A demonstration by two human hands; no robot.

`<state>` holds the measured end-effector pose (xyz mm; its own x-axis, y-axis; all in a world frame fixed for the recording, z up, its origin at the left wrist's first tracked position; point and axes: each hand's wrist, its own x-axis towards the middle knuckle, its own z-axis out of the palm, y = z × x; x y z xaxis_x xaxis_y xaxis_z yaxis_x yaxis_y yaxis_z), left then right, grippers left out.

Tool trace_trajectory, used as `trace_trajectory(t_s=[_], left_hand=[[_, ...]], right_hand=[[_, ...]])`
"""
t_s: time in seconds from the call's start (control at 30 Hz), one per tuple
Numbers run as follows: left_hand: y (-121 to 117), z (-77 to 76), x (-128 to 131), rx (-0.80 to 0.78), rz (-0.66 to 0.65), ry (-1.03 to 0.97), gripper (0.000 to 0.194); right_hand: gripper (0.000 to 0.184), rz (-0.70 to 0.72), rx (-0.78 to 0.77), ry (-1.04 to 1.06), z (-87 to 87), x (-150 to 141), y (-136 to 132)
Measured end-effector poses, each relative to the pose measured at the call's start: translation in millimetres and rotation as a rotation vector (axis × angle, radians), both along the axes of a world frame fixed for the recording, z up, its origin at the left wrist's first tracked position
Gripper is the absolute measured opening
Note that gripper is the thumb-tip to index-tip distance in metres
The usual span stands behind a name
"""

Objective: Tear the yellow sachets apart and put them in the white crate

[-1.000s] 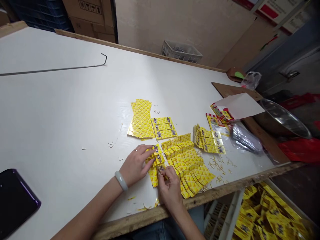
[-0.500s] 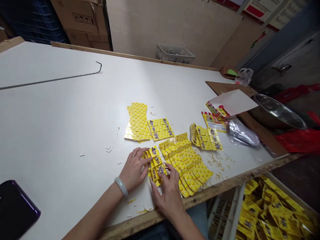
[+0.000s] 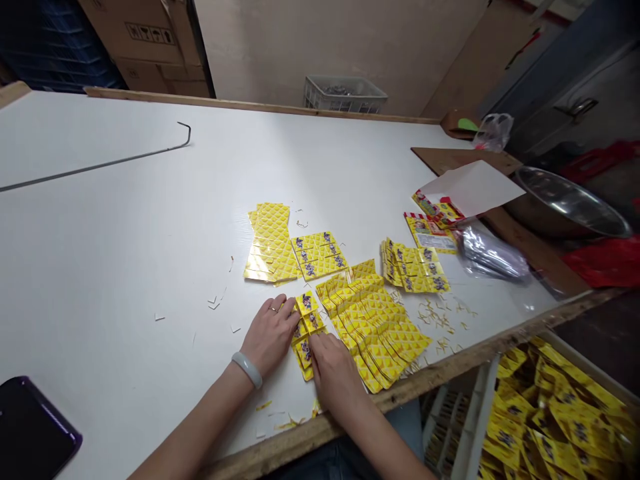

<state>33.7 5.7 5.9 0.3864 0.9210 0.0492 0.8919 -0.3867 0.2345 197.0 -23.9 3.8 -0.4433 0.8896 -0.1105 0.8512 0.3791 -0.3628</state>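
A slotted yellow card grid (image 3: pixel 307 303) with small cartoon figures stands between my hands near the table's front edge. My left hand (image 3: pixel 270 337), with a pale bangle at the wrist, grips its left side with bent fingers. From the right, my right hand (image 3: pixel 336 373) pinches the grid's lower part; its fingertips are partly hidden. Just right of the grid lies a row of folded yellow patterned cards (image 3: pixel 375 327). Beyond my hands are a flat stack of yellow patterned cards (image 3: pixel 273 243) and a square yellow card with figures (image 3: pixel 319 255).
More folded yellow cards (image 3: pixel 417 269) stand at the right, with paper scraps (image 3: pixel 437 317) below them. A plastic-wrapped bundle (image 3: pixel 493 253) and a metal bowl (image 3: pixel 573 197) lie farther right. A crate of yellow pieces (image 3: pixel 555 420) is below the edge. A phone (image 3: pixel 35 427) and a bent rod (image 3: pixel 100 162) are left.
My right hand has moved its fingers from the grid's right edge over its lower part and closed them. My left hand keeps its hold. The camera view has shifted slightly.
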Motion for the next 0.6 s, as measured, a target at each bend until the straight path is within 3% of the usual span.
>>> trace_trajectory(t_s=[0.13, 0.3, 0.43, 0.6], left_hand=[[-1, 0.4, 4, -0.020, 0.016, 0.022, 0.018], [-9, -6.5, 2, 0.067, 0.041, 0.012, 0.023], [-12, -13.2, -2, 0.123, 0.050, -0.017, 0.027], [-14, -15.0, -7, 0.171, 0.037, -0.093, 0.025]], right_hand=[[0.018, -0.028, -0.018, 0.028, -1.3, 0, -1], [0.019, -0.059, 0.105, 0.011, -9.9, -5, -8], [0.017, -0.065, 0.116, 0.085, -15.4, -3, -5], [0.012, -0.079, 0.150, 0.137, -11.1, 1, -3]])
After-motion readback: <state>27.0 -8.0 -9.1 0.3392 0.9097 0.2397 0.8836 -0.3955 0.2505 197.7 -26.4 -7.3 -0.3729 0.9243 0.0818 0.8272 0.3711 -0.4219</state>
